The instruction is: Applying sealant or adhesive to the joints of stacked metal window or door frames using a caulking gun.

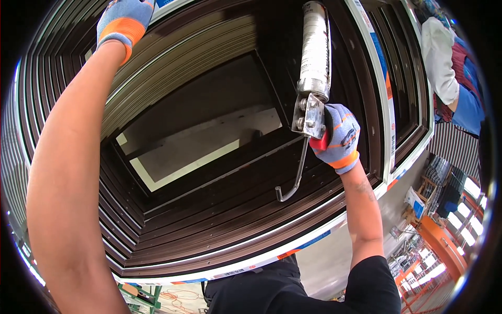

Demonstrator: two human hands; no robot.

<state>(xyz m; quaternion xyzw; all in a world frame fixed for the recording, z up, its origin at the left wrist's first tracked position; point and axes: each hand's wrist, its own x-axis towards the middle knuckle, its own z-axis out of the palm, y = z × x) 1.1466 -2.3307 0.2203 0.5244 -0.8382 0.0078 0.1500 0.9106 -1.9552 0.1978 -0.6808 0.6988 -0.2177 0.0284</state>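
Note:
My right hand, in a blue-grey knit glove with an orange cuff, is closed around the grip of a caulking gun. The gun's white tube points toward the far side, and its bent metal rod hangs back toward me. Below the gun is a stack of dark brown metal frames with white, blue and orange tape along the edges. At the far left my left hand, gloved alike, is at the far edge of the stack. The picture's top edge cuts off its fingers, so their grip is hidden.
Another stack of dark frames stands close by on the right. Beyond it is a person in a white sleeve. An orange metal beam and shelving are at the lower right. A green metal stand shows at the lower left.

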